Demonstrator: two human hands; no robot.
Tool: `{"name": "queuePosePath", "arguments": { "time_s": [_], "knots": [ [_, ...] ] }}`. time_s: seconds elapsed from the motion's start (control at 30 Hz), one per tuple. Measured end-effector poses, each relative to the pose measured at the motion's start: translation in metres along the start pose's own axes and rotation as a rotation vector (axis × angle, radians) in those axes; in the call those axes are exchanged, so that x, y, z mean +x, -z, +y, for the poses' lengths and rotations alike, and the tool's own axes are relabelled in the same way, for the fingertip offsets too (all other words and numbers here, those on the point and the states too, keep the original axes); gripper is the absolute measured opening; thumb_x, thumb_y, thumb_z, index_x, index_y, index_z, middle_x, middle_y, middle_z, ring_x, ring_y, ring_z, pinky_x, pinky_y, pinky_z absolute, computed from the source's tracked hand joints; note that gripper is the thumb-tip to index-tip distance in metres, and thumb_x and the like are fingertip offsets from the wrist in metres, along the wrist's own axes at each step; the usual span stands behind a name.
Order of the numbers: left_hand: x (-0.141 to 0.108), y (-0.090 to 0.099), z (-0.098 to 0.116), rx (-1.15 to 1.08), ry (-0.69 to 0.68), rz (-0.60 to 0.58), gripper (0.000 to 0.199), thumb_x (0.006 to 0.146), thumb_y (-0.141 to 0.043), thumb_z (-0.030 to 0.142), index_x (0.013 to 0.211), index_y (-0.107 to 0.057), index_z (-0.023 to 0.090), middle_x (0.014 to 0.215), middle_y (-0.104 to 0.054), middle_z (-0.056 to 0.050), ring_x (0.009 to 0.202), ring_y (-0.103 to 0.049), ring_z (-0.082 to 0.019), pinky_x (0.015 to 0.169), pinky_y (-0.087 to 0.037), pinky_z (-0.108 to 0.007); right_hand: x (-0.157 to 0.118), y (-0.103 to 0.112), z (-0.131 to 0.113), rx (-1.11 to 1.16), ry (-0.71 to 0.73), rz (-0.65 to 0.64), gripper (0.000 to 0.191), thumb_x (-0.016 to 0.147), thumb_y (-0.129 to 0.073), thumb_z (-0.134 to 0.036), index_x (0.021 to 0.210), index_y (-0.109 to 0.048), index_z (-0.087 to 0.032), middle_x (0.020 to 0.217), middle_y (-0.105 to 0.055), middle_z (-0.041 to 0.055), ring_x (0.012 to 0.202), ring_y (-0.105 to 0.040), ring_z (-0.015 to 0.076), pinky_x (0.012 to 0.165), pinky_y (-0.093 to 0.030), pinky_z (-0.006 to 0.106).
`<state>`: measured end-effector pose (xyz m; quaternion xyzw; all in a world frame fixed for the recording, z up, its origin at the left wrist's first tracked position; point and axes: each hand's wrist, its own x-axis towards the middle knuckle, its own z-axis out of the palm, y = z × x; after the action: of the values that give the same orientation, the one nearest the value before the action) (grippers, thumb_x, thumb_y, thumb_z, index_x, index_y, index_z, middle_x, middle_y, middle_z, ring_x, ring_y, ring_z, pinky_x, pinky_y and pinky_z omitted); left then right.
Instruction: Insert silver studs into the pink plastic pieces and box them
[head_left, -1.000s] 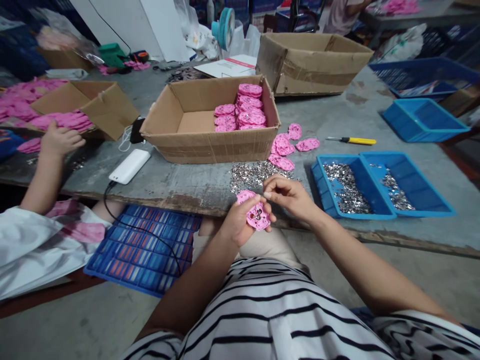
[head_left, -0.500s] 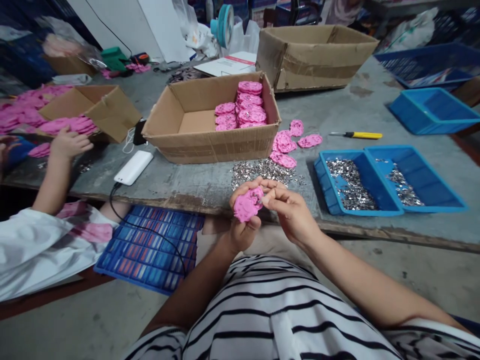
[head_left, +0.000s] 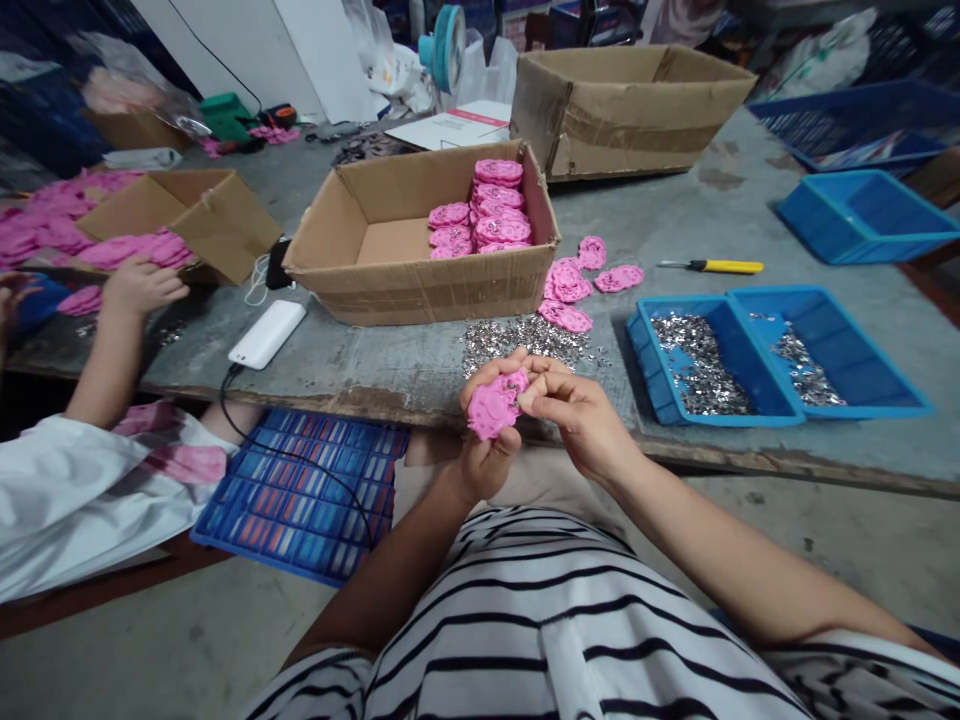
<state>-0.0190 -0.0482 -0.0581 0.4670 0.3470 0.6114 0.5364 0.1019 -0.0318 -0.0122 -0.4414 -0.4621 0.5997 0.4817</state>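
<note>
A pink, scallop-edged moulded piece (head_left: 490, 408) is held over the table's front edge by my left hand (head_left: 486, 462), whose thumb and fingers close round its sides. Thumb and fingertips of my right hand (head_left: 581, 412) are pinched together at the piece's right edge; whatever is between them is too small to make out. Just beyond my hands lies a scatter of small shiny metal parts (head_left: 517, 342). More pink pieces (head_left: 566, 280) rest on the table beside the cardboard box (head_left: 420, 295), which has stacks of the same pieces in its right end.
At right stand blue trays (head_left: 787, 408) with small metal parts, a yellow-handled screwdriver (head_left: 724, 267) and another blue bin (head_left: 862, 215). A white power bank (head_left: 268, 335) with a black cable lies at left. A co-worker's hand (head_left: 142, 285) is by a smaller cardboard box (head_left: 232, 225).
Almost nothing differs. My right fingertips have shifted slightly at the pink piece's edge, and the view has tilted a little.
</note>
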Motion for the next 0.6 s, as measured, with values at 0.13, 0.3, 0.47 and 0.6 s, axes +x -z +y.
{"name": "queuePosePath", "arguments": {
  "time_s": [0.13,0.3,0.47,0.6],
  "knots": [
    [-0.0002,-0.0004,-0.0005,0.004,-0.014,-0.018,0.076,0.063,-0.065,0.072,0.118,-0.046,0.024,0.137,-0.045,-0.014,0.137,-0.036,-0.03,0.113,-0.027,-0.042,0.0008,0.0003,-0.0002,0.006,-0.013,0.004,0.022,0.058,-0.079,-0.037,0.053,-0.065,-0.021,0.105,-0.056,0.0064,0.114,-0.047,0.0253,0.101,-0.033,0.039],
    [-0.0008,-0.0013,0.0031,0.008,-0.05,-0.024,0.074,0.065,-0.066,0.069,0.118,-0.047,0.022,0.136,-0.048,-0.015,0.135,-0.039,-0.031,0.113,-0.029,-0.043,0.0022,0.0028,-0.0028,-0.018,-0.016,-0.034,0.024,0.058,-0.08,-0.036,0.053,-0.063,-0.02,0.098,-0.057,0.0058,0.106,-0.05,0.0236,0.098,-0.035,0.04],
    [-0.002,-0.002,0.0053,0.045,-0.068,-0.02,0.071,0.068,-0.065,0.067,0.121,-0.049,0.022,0.133,-0.052,-0.015,0.131,-0.044,-0.03,0.113,-0.03,-0.043,0.0047,0.0061,-0.005,-0.022,-0.036,-0.072,0.025,0.055,-0.081,-0.037,0.051,-0.064,-0.02,0.094,-0.055,0.0049,0.103,-0.05,0.0226,0.098,-0.035,0.039],
    [-0.0015,0.0015,-0.003,0.111,-0.191,-0.111,0.065,0.081,-0.053,0.062,0.132,-0.041,0.023,0.141,-0.046,-0.014,0.132,-0.044,-0.029,0.114,-0.031,-0.046,0.0066,0.0075,-0.0055,-0.01,-0.063,-0.085,0.026,0.053,-0.082,-0.038,0.051,-0.064,-0.02,0.091,-0.056,0.0044,0.101,-0.05,0.0225,0.098,-0.035,0.038]
  ]
}}
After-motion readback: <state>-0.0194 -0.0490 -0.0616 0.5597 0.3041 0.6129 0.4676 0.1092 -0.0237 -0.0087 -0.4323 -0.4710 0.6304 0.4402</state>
